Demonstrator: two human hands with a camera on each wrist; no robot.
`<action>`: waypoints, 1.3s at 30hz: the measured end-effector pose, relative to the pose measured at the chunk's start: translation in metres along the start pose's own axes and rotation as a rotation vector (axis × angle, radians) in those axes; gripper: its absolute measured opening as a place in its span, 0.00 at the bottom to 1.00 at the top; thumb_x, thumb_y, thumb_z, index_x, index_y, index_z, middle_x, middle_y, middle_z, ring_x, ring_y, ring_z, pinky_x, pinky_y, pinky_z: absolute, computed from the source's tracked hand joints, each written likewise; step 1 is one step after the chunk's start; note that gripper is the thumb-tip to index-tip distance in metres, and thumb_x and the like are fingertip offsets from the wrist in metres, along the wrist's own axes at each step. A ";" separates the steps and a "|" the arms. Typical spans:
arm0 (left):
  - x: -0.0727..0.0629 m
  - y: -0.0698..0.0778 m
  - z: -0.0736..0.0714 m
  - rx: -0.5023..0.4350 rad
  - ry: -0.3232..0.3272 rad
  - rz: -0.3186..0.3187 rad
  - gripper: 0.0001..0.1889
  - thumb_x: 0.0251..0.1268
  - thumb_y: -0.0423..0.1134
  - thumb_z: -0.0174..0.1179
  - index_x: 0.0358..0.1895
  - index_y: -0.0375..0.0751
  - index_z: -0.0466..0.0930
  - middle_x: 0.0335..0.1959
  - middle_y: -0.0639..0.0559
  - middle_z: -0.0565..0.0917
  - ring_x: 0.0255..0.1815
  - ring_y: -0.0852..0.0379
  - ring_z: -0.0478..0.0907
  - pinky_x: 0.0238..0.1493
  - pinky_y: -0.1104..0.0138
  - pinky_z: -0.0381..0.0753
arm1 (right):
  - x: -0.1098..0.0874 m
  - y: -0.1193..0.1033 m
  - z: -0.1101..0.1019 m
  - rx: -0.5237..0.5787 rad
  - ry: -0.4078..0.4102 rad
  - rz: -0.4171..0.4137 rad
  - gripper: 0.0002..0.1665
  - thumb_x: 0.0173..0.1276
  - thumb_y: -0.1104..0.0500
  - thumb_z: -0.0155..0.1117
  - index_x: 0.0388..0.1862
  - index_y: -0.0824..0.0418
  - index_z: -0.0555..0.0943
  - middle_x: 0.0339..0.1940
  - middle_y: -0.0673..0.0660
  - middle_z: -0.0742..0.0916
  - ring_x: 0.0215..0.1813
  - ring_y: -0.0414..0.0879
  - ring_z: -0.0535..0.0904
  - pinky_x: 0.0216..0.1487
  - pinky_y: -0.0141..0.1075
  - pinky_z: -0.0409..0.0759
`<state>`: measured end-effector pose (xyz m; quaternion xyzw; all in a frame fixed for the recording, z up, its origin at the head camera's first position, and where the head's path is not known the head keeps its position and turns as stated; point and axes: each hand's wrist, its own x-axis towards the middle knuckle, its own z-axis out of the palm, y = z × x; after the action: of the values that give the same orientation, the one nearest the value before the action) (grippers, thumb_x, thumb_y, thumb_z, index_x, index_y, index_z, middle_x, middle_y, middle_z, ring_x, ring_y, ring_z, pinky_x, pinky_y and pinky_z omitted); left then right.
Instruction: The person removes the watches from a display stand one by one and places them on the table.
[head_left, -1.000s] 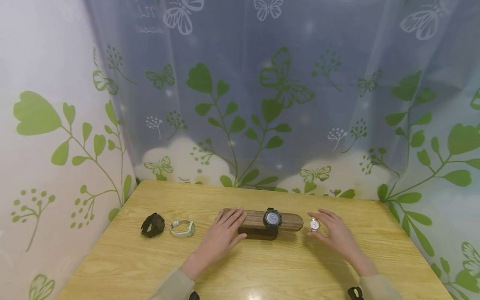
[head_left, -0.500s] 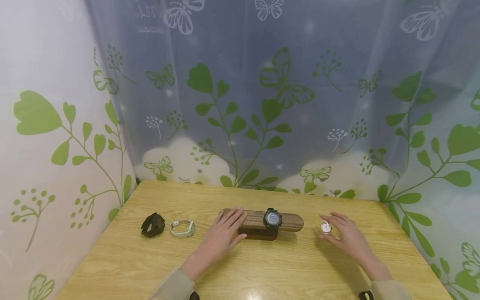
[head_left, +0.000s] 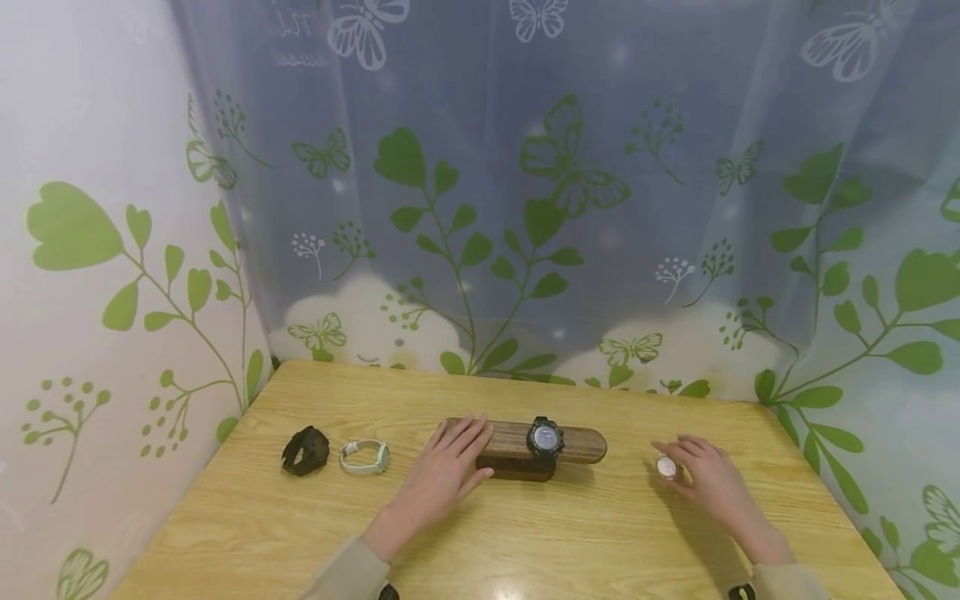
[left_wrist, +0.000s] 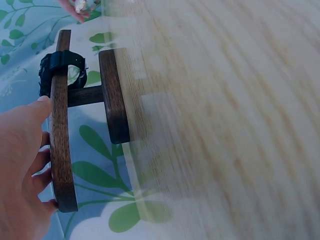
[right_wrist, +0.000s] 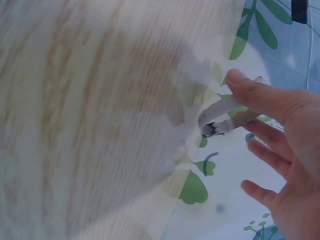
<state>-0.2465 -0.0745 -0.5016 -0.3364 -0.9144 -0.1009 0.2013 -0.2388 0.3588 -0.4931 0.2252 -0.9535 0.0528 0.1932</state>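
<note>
My left hand (head_left: 435, 482) rests flat on the left end of a dark wooden watch stand (head_left: 583, 445), fingers laid over its bar. In the left wrist view the thumb and fingertips touch the bar (left_wrist: 62, 145). A black wristwatch (head_left: 545, 436) is strapped round the bar, right of this hand. My right hand (head_left: 708, 483) pinches a small light-faced wristwatch (head_left: 666, 467) between thumb and fingers, right of the stand. The right wrist view shows its pale strap (right_wrist: 220, 110) hanging as a loop with a metal clasp, other fingers spread apart.
On the left of the wooden table (head_left: 480, 550) lie a dark wristwatch (head_left: 305, 451) and a pale green wristwatch (head_left: 365, 457), side by side. A curtain (head_left: 480, 208) printed with leaves and butterflies rises behind the table.
My right hand has moved right and a little nearer, away from the stand, carrying the light-faced wristwatch. The left hand and the stand have stayed in place.
</note>
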 end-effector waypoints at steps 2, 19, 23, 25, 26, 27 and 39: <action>0.000 0.000 -0.001 0.001 0.002 0.000 0.33 0.77 0.54 0.55 0.76 0.40 0.65 0.76 0.43 0.67 0.77 0.43 0.63 0.77 0.43 0.60 | 0.000 0.001 0.001 0.006 -0.032 0.008 0.37 0.44 0.55 0.86 0.56 0.62 0.85 0.49 0.65 0.88 0.55 0.67 0.81 0.50 0.68 0.79; 0.000 0.000 -0.001 0.022 0.002 0.005 0.33 0.77 0.55 0.53 0.77 0.40 0.65 0.77 0.44 0.66 0.78 0.45 0.62 0.77 0.44 0.59 | 0.001 -0.010 0.009 0.103 -0.154 0.079 0.26 0.57 0.50 0.79 0.53 0.60 0.86 0.46 0.59 0.90 0.45 0.58 0.86 0.50 0.59 0.84; 0.000 -0.001 -0.001 0.019 0.004 0.007 0.33 0.78 0.55 0.53 0.77 0.40 0.65 0.77 0.44 0.67 0.78 0.45 0.62 0.77 0.44 0.61 | 0.001 -0.010 0.008 0.130 -0.188 0.096 0.28 0.58 0.49 0.78 0.55 0.60 0.86 0.47 0.60 0.90 0.46 0.58 0.85 0.53 0.60 0.82; 0.000 -0.001 0.000 0.019 0.004 0.008 0.33 0.78 0.55 0.52 0.76 0.40 0.65 0.77 0.44 0.67 0.78 0.45 0.62 0.76 0.44 0.61 | 0.001 -0.010 0.008 0.138 -0.198 0.099 0.29 0.58 0.47 0.78 0.55 0.60 0.86 0.48 0.60 0.89 0.46 0.59 0.85 0.52 0.60 0.82; 0.000 -0.001 0.000 0.016 0.004 0.008 0.33 0.78 0.55 0.53 0.76 0.40 0.65 0.76 0.44 0.67 0.78 0.45 0.62 0.76 0.44 0.61 | 0.001 -0.010 0.007 0.140 -0.200 0.101 0.29 0.58 0.46 0.78 0.55 0.59 0.86 0.48 0.60 0.89 0.47 0.59 0.85 0.52 0.60 0.83; 0.000 -0.001 0.000 0.015 0.003 0.007 0.33 0.78 0.55 0.53 0.76 0.40 0.65 0.77 0.44 0.67 0.78 0.45 0.62 0.76 0.44 0.61 | 0.001 -0.011 0.007 0.143 -0.195 0.099 0.29 0.59 0.46 0.77 0.55 0.60 0.86 0.48 0.60 0.89 0.47 0.59 0.85 0.52 0.60 0.83; -0.001 0.000 -0.001 0.006 -0.010 0.000 0.33 0.78 0.55 0.52 0.77 0.39 0.65 0.77 0.44 0.66 0.78 0.43 0.62 0.78 0.44 0.57 | 0.015 -0.018 0.006 0.202 0.065 0.070 0.26 0.67 0.58 0.72 0.63 0.62 0.81 0.54 0.63 0.87 0.56 0.65 0.82 0.54 0.64 0.80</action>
<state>-0.2455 -0.0752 -0.5006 -0.3361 -0.9157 -0.0963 0.1979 -0.2447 0.3358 -0.4927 0.2084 -0.9438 0.1627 0.1986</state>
